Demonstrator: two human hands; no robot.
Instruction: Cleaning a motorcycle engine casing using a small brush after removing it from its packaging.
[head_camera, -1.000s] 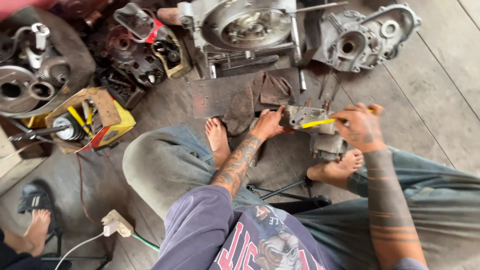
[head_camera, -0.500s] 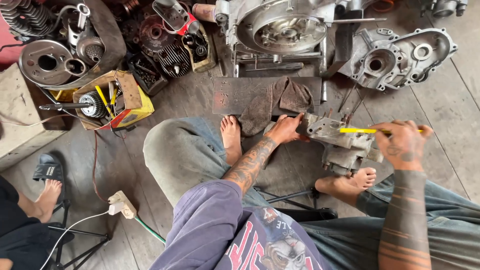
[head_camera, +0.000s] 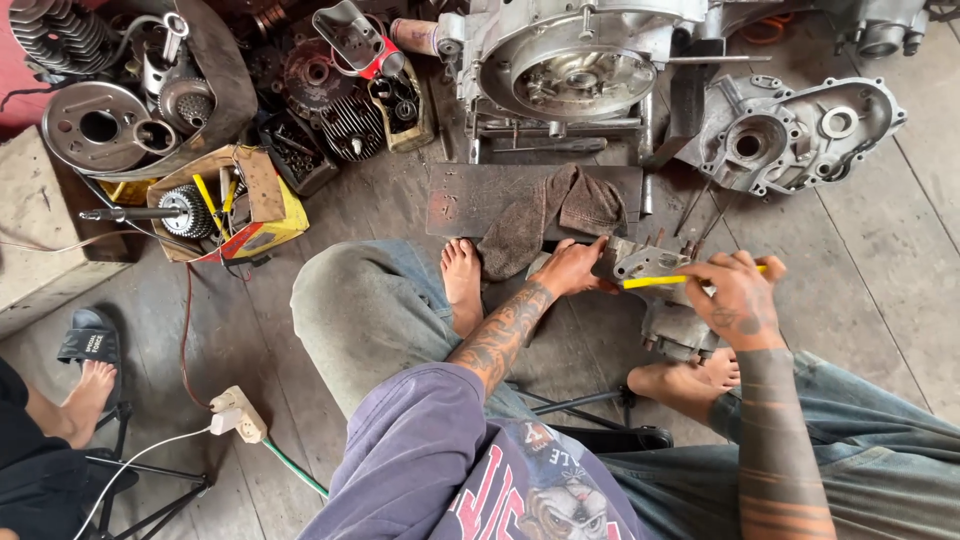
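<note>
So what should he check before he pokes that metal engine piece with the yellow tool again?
1. Left hand steadying the small engine part: ok, it grips the part's left end.
2. Right hand has the yellow tool firmly: ok, fingers are wrapped around it.
3. Tool tip sits where it should: cannot tell, the tip lies across the part's top and the exact spot is too small to see.
4. Bare toes away from the work: not ok, the right foot sits right under the part.
5. Rag within reach: ok, it lies just beyond the left hand.
</note>
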